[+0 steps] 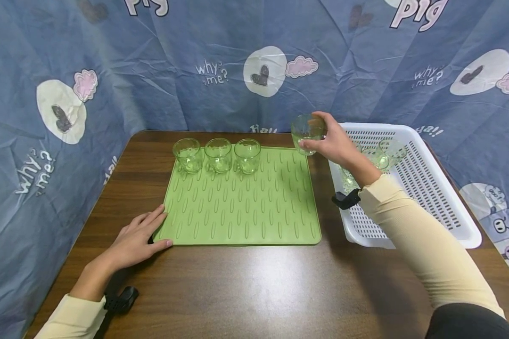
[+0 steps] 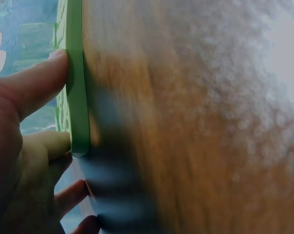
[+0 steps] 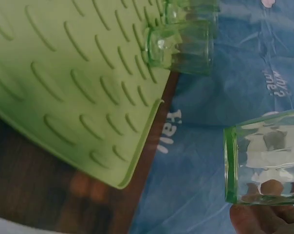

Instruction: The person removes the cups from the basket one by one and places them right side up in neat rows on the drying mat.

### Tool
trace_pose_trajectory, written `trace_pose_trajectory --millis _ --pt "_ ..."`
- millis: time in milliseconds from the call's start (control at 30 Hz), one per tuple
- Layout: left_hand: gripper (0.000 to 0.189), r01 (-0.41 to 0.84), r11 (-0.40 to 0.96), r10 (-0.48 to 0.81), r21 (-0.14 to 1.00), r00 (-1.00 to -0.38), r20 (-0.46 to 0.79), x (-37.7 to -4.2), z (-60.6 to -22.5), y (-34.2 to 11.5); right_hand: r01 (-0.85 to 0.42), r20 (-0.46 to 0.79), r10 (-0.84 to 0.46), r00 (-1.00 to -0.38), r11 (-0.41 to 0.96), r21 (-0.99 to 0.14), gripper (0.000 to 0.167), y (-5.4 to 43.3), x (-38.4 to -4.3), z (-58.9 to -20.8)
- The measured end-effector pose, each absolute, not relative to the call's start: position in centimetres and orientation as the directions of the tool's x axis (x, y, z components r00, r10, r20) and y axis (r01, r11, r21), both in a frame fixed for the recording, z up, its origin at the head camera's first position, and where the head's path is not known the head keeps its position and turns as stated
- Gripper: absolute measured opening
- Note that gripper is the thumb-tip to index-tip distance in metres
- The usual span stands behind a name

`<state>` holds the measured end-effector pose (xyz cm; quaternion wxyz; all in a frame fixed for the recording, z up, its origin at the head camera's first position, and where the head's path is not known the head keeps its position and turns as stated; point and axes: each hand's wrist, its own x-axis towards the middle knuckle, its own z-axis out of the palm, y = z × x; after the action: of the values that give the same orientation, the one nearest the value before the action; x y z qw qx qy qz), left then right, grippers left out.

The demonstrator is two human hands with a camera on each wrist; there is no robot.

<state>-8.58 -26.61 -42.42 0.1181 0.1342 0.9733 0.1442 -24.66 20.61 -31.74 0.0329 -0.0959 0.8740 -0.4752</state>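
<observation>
My right hand (image 1: 332, 141) grips a clear green-tinted glass (image 1: 302, 132) above the far right corner of the green ribbed mat (image 1: 246, 207). In the right wrist view the held glass (image 3: 264, 161) shows its thick green base, with fingertips curled against its side. Three matching glasses stand upright in a row along the mat's far edge: a left one (image 1: 188, 157), a middle one (image 1: 218, 157) and a right one (image 1: 248, 157). My left hand (image 1: 137, 238) rests at the mat's near left corner, fingers extended, with the thumb on its edge.
A white perforated basket (image 1: 437, 188) stands on the right of the brown wooden table (image 1: 246, 287), with several more glasses (image 1: 392, 150) inside, partly behind the right forearm. A blue printed cloth (image 1: 152, 70) hangs behind and beside the table.
</observation>
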Motion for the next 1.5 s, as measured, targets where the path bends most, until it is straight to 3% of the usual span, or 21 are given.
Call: trace_pose_trajectory --millis 300,667,900,1500 --pt "0.085 0.223 0.923 0.293 0.313 -0.935 -0.198 -8.5 -42.4 -26.8 -0.084 -0.001 -0.170 -0.985 0.491 -0.867 0.089 18.3 -25.9 -33.3" --pt "0.085 0.228 0.923 0.299 0.311 -0.932 -0.204 -8.5 -42.4 -26.7 0.070 -0.080 -0.012 -0.997 0.364 -0.929 0.091 15.1 -27.5 -36.4" --pt "0.085 0.223 0.922 0.297 0.318 -0.932 -0.207 -8.5 -42.4 -26.7 0.093 -0.104 -0.021 -0.994 0.291 -0.952 0.089 13.1 -27.3 -38.4" --pt "0.086 0.212 0.916 0.296 0.341 -0.931 -0.215 -8.6 -42.3 -26.4 0.088 -0.085 0.024 -0.996 0.345 -0.934 0.090 12.6 -26.9 -40.0"
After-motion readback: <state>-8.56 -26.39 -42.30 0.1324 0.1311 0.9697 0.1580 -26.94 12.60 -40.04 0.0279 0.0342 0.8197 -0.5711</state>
